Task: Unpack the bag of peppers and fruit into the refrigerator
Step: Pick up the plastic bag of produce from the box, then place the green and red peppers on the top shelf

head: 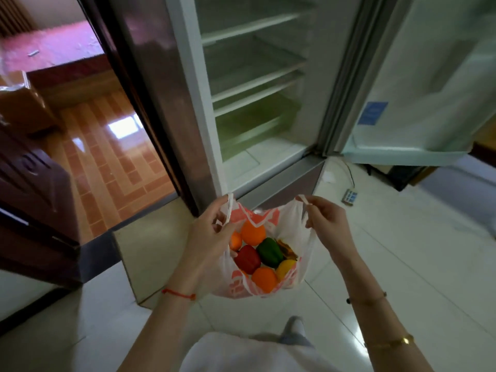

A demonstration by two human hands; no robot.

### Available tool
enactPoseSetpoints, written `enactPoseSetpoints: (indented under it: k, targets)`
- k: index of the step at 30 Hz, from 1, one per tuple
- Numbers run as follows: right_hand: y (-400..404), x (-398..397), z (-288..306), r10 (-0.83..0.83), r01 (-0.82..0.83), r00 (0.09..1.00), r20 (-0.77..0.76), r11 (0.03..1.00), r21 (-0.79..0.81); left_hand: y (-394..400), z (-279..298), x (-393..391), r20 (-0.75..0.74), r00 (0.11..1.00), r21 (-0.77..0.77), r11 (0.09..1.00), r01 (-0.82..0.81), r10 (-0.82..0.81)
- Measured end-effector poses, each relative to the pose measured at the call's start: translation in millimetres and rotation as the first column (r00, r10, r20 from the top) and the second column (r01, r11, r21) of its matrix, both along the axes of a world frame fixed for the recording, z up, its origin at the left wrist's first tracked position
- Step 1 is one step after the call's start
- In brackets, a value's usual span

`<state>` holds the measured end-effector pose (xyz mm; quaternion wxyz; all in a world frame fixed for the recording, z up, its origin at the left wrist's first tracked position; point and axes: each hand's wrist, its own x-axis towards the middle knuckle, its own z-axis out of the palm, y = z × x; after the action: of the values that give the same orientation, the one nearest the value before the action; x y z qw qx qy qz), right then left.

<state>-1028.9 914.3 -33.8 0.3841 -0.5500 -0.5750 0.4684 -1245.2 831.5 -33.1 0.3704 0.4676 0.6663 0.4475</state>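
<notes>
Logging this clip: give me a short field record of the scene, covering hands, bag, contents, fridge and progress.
left hand: pinching the left handle of the bag
right hand: pinching the right handle
bag: held open in the air before the fridge
contents: red pepper, green pepper, yellow pepper, orange fruit
fridge: door open, shelves look empty
progress: nothing unpacked yet

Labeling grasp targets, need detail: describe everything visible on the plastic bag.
The plastic bag is thin, white, with orange-red print, and looks crinkly. It hangs open in front of the open refrigerator, its mouth spread between two handles: left hand pinches one, right hand the other. Inside show a red pepper, green pepper and orange and yellow produce.
</notes>
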Motion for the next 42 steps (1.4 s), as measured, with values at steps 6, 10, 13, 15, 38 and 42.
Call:
enactPoseSetpoints:
  k: [6,10,13,15,38,42]
  targets:
    - [77.6,48.0,31.1,0.082,-0.082,0.997,0.004,0.991,0.107,65.0,22.4,39.8,-0.069,0.996,0.061,0.996,-0.059,0.064]
    - [132.7,59.0,52.9,0.156,-0.163,0.987,0.048,0.969,0.186,101.5,45.4,58.9,-0.049,0.986,0.113,0.982,-0.150,0.156]
    - [168.5,58.5,72.8,0.224,-0.225,0.974,0.028,0.947,0.228,125.8,64.2,67.0,-0.034,0.977,0.149,0.968,-0.201,0.208]
    - [191.2,55.3,86.0,0.256,-0.245,0.967,-0.011,0.935,0.256,140.6,76.7,68.6,-0.039,0.971,0.166,0.960,-0.226,0.235]
    - [369.9,-16.5,56.1,0.335,-0.341,0.940,0.067,0.903,0.261,250.3,48.6,22.6,-0.147,0.909,0.148,0.917,-0.371,0.391]
    - [378.2,-14.6,48.0,0.356,-0.404,0.911,0.206,0.871,0.281,248.8,45.0,29.3,-0.114,0.899,0.131,0.904,-0.408,0.422]
